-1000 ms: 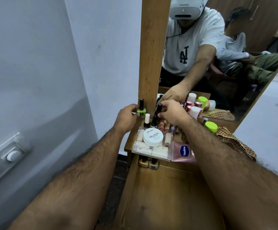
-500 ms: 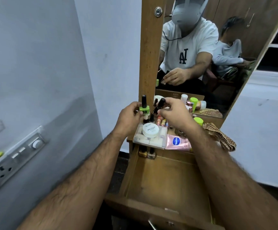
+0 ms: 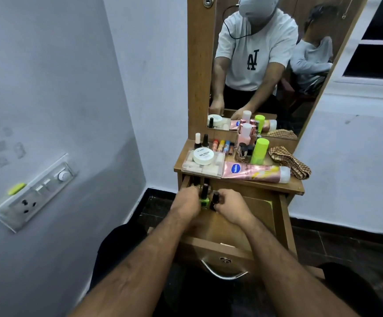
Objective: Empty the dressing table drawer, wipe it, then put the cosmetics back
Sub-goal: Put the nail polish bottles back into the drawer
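The wooden drawer (image 3: pixel 258 209) stands pulled open below the dressing table top (image 3: pixel 277 187). My left hand (image 3: pixel 187 201) holds a green nail polish bottle (image 3: pixel 204 197) upright inside the drawer's back left part. My right hand (image 3: pixel 230 205) grips a dark nail polish bottle (image 3: pixel 215 200) right beside it. Two more small bottles (image 3: pixel 196 180) stand in the drawer's back left corner, half hidden under the top. On the top lie a clear box with a white nail polish jar (image 3: pixel 203 156), a pink Vaseline tube (image 3: pixel 254 173) and several small bottles (image 3: pixel 222 145).
A checked cloth (image 3: pixel 288 162) lies at the top's right edge, beside a lime-capped bottle (image 3: pixel 259 151) and a pink bottle (image 3: pixel 245 137). The mirror (image 3: pixel 266 65) rises behind. A switch panel (image 3: pixel 34 193) sits on the left wall. The drawer handle (image 3: pixel 223 272) faces me.
Both hands have come down from the table top into the open drawer, each carrying its nail polish bottle. The view has pulled back and tilted down.
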Demonstrator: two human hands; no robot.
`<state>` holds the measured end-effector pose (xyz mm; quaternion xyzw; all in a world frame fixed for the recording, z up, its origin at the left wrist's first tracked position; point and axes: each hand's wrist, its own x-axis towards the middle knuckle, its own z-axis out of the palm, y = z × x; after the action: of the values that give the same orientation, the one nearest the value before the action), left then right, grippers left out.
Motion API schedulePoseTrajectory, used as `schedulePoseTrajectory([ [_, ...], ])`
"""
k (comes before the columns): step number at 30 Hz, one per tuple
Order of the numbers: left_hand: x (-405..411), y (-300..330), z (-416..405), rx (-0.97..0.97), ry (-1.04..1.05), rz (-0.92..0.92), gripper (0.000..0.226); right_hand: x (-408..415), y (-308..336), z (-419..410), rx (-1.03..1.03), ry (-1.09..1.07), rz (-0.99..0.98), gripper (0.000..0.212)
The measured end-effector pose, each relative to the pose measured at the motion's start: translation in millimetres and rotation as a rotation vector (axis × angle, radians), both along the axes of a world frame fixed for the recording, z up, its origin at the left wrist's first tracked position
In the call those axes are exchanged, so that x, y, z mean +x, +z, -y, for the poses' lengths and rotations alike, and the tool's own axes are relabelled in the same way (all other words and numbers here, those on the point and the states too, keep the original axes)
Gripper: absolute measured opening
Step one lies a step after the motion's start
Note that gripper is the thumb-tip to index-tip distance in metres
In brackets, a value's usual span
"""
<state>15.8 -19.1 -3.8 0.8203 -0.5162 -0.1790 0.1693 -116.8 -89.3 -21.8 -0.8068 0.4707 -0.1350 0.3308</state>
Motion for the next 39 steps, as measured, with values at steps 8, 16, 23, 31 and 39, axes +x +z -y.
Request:
schedulePoseTrajectory([
  [8,-10.4,-25.7,28.1,0.075,0.156,-0.061,0.030,11.1,-32.1,33.4,0.053,-0.080,-0.081,0.021],
  [16,-15.8,-27.1,41.9,0.091,0.256,0.030,0.028,26.7,-52.3,50.7,0.045,-0.087,0.019,0.026],
  [23,-17.3,-27.7,38.3,0.088,0.296,0.017,0.024,26.8,-58.8,52.1,0.065,-0.107,0.110,0.026],
  [31,-15.3,-34.5,35.1,0.118,0.437,-0.250,0.022,33.1,-69.0,55.0,0.076,-0.135,0.143,0.020],
  [39,-9.0,-46.2,36.9,0.022,0.481,-0.594,0.020,41.8,-68.1,53.4,0.052,-0.163,0.163,0.013],
])
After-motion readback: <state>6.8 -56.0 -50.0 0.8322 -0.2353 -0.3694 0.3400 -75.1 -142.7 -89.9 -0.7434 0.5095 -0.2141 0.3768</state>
